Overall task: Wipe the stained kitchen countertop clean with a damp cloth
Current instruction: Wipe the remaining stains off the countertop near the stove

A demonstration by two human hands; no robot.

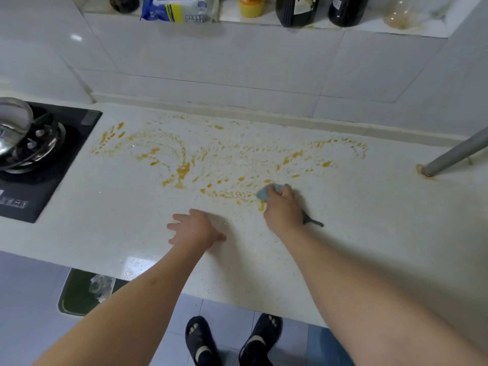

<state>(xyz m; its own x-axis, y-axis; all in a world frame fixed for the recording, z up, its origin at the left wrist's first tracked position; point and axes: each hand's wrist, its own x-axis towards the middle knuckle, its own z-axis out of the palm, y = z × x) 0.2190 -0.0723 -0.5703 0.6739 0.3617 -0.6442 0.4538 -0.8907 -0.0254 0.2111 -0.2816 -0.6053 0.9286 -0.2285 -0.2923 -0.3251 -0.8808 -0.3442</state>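
Note:
A white speckled countertop (pixel 369 233) carries a wide orange-yellow stain (pixel 227 159) smeared in streaks from near the stove to the right. My right hand (pixel 282 207) is closed on a light blue cloth (pixel 264 192), pressing it onto the stain's near right edge; a dark tail of the cloth sticks out behind the wrist. My left hand (pixel 195 228) lies flat on the counter to the left, palm down, fingers spread, holding nothing, just in front of the stain.
A black stove (pixel 47 175) with a steel pot (pixel 15 128) stands at the left. A grey metal pipe (pixel 454 154) rises from the counter at the right. Bottles and a packet line the shelf (pixel 264 21) above. A green bin (pixel 79 294) sits on the floor.

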